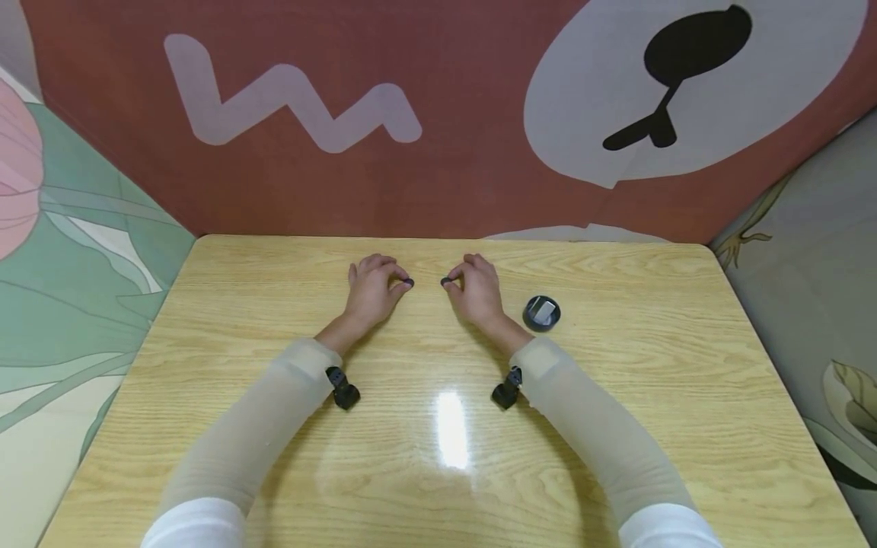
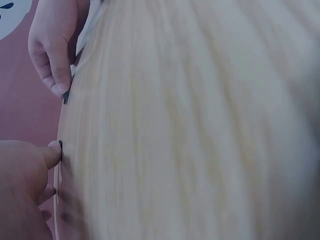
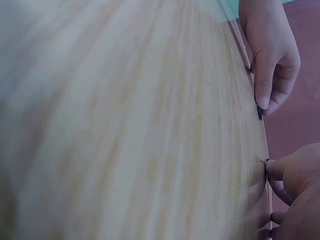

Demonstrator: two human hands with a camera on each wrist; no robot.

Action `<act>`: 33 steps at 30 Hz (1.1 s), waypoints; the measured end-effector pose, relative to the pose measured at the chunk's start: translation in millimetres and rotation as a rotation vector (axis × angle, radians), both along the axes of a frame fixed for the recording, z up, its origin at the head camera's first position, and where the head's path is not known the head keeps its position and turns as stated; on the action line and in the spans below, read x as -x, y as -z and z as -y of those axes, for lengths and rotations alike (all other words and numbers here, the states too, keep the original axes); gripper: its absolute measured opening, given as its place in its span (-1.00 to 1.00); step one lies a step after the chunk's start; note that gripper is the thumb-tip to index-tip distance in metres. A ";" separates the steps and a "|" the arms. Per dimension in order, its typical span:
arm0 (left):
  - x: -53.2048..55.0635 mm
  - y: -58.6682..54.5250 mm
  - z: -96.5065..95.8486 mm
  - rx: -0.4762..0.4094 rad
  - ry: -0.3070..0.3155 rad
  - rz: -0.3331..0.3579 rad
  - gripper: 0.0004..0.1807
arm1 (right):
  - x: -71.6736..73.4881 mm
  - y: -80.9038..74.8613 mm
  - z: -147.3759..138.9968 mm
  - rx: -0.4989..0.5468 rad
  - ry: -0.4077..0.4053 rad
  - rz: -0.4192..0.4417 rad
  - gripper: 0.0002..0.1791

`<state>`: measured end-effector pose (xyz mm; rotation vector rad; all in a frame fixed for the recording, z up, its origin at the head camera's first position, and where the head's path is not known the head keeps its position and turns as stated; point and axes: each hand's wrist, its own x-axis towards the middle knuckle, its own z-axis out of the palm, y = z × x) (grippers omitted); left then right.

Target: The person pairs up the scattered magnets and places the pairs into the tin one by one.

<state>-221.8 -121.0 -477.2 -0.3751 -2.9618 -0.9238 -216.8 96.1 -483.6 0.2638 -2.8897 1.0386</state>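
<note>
Near the far part of the wooden table, my left hand pinches a small black piece between thumb and finger. Facing it across a short gap, my right hand pinches another small black piece the same way. Both pieces look thin and flat in the wrist views, held on or just above the tabletop; their exact kind is too small to tell. A dark round object with a pale rectangle on top sits on the table to the right of my right hand.
A small black camera is strapped at my left wrist and another camera at my right. Behind the table's far edge rises a reddish printed backdrop. Patterned cloth hangs along the left side, and more on the right.
</note>
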 end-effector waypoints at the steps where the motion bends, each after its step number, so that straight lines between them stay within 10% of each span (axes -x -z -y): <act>1: -0.1 0.1 -2.1 0.000 0.005 -0.002 -0.79 | 0.0 0.1 0.2 0.000 0.001 0.004 -0.80; 33: 3.6 5.9 -34.7 0.016 0.065 -0.027 -0.81 | 1.5 1.6 4.2 0.032 -0.053 -0.007 -0.82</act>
